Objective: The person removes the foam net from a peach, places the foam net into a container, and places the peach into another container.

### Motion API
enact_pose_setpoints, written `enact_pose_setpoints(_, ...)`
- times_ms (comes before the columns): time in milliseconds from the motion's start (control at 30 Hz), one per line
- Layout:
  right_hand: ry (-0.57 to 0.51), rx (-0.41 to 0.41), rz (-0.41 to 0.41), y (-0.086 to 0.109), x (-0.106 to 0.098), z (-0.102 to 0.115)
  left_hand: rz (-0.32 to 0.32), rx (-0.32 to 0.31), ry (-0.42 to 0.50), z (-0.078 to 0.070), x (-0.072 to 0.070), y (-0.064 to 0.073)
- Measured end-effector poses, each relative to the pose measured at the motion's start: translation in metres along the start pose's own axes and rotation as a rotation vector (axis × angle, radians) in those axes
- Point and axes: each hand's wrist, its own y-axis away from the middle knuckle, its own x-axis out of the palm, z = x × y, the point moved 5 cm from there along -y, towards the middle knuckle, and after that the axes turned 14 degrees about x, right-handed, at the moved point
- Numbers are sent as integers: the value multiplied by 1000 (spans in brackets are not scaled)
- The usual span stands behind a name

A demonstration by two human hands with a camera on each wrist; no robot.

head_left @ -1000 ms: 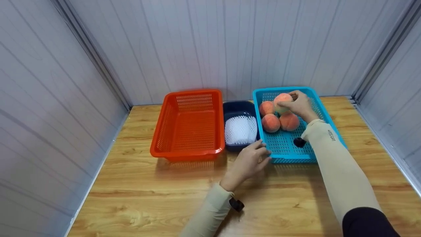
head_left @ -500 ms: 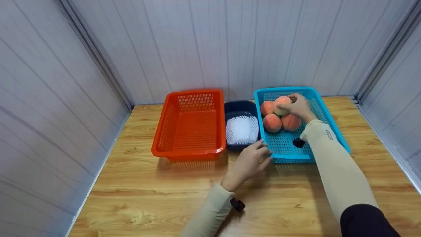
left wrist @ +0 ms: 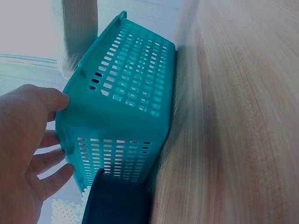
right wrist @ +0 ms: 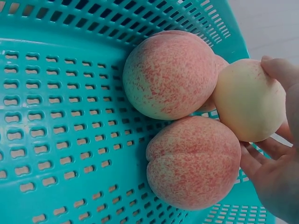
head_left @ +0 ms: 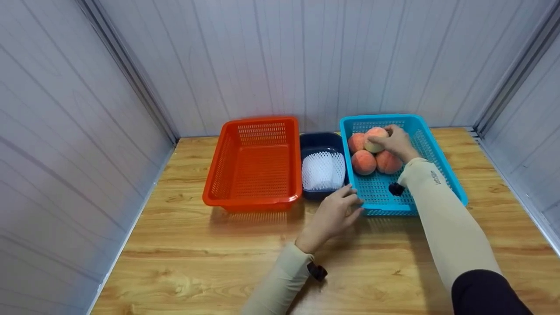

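Note:
In the head view my right hand [head_left: 399, 142] holds a pale-and-pink peach [head_left: 374, 136] between thumb and fingers, inside the blue plastic basket [head_left: 378, 203] at the right. Several redder peaches sit beneath and beside it; the right wrist view shows two of them, an upper peach [right wrist: 170, 74] and a lower, creased peach [right wrist: 194, 163], close against the held one. My left hand [head_left: 332, 214] is at the basket's near left corner. Its thumb [left wrist: 58, 100] touches the rim in the left wrist view, and the other fingers lie loosely along the adjoining side.
A navy tub [head_left: 321, 139] holding white foam fruit nets [head_left: 321, 170] stands against the blue basket's left side. Further left is an orange basket [head_left: 251, 203] with nothing in it. Panelled walls [head_left: 280, 57] enclose the wooden table [head_left: 197, 262].
My right hand has lowered the pale peach slightly onto the peaches below it, then held nearly still. My left hand has stayed at the basket's corner. The head view has shifted a little.

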Motion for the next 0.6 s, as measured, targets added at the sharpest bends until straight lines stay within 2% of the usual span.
enact_pose_setpoints(300,9,-11,29,1,0,1,-35,13,-11,0,0,1)
enact_pose_setpoints(467,13,11,36,1,-1,-1,-24,-3,-6,0,1,2)
enact_pose_setpoints(600,8,-5,18,2,-4,1,-16,-9,-5,0,3,2)
